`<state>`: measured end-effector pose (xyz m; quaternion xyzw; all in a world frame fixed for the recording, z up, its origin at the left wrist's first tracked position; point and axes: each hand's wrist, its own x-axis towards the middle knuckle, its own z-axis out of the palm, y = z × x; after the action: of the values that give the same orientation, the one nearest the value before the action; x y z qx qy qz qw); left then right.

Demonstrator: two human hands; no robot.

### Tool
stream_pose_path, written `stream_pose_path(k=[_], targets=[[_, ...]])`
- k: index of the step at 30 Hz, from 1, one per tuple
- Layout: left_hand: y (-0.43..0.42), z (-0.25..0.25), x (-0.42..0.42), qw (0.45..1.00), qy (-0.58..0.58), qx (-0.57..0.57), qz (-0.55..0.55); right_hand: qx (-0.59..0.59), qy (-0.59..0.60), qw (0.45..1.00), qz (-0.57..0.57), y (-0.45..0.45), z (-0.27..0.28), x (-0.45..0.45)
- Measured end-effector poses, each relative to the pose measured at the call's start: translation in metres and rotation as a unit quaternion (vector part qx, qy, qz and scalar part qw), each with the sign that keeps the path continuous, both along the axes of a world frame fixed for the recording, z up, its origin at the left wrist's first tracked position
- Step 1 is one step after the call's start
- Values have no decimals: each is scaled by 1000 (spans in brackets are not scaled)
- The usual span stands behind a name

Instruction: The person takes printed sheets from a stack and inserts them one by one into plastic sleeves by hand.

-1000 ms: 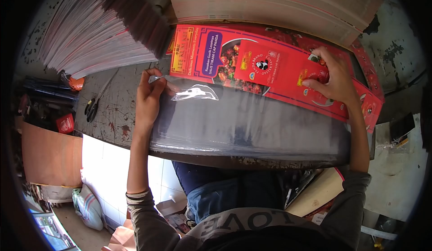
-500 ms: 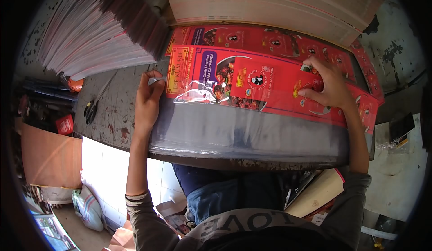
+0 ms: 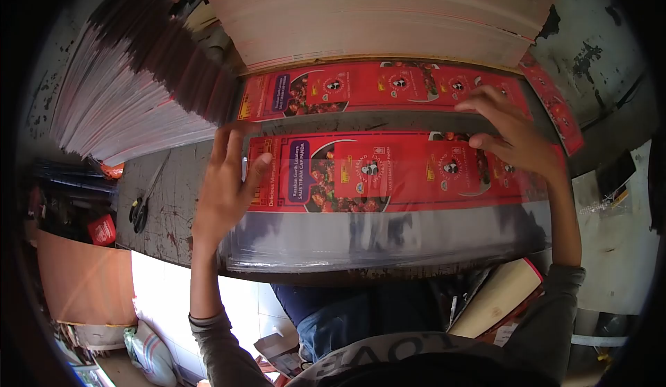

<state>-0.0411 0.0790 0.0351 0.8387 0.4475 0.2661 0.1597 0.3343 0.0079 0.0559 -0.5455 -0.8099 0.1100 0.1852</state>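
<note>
A long red printed strip (image 3: pixel 409 179) with food pictures and panda emblems lies flat in front of me, over a stack of clear plastic film (image 3: pixel 347 241). Close to the strip's left end is my left hand (image 3: pixel 225 182), its thumb and fingers apart. I cannot tell whether its fingertips touch the strip. My right hand (image 3: pixel 513 137) is over the strip's right part, open, with thumb and fingers spread and nothing held. Behind, separated by a dark gap of tabletop, lies a second red printed strip (image 3: pixel 361 85).
A tall stack of sheets (image 3: pixel 132 89) leans at the back left. Black-handled scissors (image 3: pixel 139 213) lie on the worn table (image 3: pixel 173 193). A large cardboard panel (image 3: pixel 381 19) stands behind the strips. Another red strip (image 3: pixel 555 106) is at the right edge.
Both hands have loosened from the front strip, and their fingers have spread. That strip now lies nearer me, with a wider gap to the rear one. The view has shifted slightly.
</note>
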Motion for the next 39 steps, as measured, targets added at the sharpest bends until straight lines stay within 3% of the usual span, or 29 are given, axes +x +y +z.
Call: stream_pose_path(k=[1,4,5,7,8,10,15,39], targets=[[1,1,5,1000,-1,4,-5,3,-20,1000,-17,-7,5,5],[12,-1,7,969,143,107,-171,40,-73,993,-82,-38,2,22],[16,-3,4,968,138,113,-174,44,-78,992,-87,-49,-3,29],[21,-9,-3,972,133,103,-166,0,-9,976,-216,-68,-21,48],[23,-11,-9,972,127,113,-165,-1,-14,977,-214,-75,-33,60],[24,-15,-16,977,105,86,-162,107,-90,953,-269,-82,-57,74],[18,-14,-7,977,133,97,-133,97,-47,956,-274,-78,-54,67],[21,-20,-7,979,124,122,-105,114,-89,955,-258,-78,-54,74]])
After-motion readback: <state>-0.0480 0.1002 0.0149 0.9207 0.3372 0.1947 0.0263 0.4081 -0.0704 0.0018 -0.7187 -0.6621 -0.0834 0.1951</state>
